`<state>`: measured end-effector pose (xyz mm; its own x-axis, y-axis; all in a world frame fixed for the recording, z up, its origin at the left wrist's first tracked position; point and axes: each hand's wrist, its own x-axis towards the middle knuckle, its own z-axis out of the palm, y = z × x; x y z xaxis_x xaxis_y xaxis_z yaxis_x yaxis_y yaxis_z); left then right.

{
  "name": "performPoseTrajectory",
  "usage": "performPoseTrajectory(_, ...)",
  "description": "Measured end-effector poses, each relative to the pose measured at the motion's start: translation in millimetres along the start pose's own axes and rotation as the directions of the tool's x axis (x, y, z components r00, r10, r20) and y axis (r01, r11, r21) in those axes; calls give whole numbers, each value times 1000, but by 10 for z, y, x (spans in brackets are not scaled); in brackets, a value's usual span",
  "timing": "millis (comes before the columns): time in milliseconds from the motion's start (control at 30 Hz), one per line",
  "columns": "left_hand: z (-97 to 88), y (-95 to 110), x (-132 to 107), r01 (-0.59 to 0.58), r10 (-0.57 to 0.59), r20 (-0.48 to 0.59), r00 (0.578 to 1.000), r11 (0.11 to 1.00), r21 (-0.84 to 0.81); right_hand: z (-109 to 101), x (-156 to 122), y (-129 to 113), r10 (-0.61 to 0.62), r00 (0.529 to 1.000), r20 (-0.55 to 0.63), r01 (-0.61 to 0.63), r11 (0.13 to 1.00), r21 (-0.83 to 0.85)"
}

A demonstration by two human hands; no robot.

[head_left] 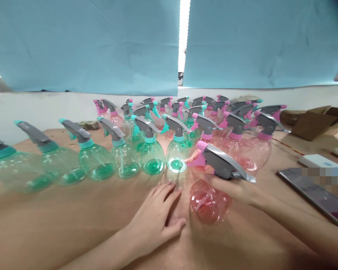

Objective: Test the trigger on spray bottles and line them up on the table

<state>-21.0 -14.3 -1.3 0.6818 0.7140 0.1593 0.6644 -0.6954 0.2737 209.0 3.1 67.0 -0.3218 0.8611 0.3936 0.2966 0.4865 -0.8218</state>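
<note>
Our right hand [227, 186] grips a pink spray bottle [210, 206] at five o'clock, seemingly by its slim neck for purchase, though some fingers are hidden. Our left hand [154, 212] lies palm-down at six, fingers spread.

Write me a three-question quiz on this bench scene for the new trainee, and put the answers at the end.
1. What is the right hand holding?
2. True or false: the left hand has no bottle in its grasp.
3. Fill in the blank: from the wearer's view, the front row of green bottles stands to the ____ of the standing pink bottles at the front.

Key:
1. A pink spray bottle.
2. True.
3. Left.
</note>
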Motion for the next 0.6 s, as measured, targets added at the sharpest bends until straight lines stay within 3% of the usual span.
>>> performPoseTrajectory(267, 64, -62, -13, -43, 43, -31, 999, 999, 11, -21, 12, -26, -10, 1000, 28, 10, 1000, 28)
performPoseTrajectory(600, -22, -10, 8, -14, 14, 1, 1000, 1000, 15, -32, -5, 38, -18, 999, 33, 16, 999, 51)
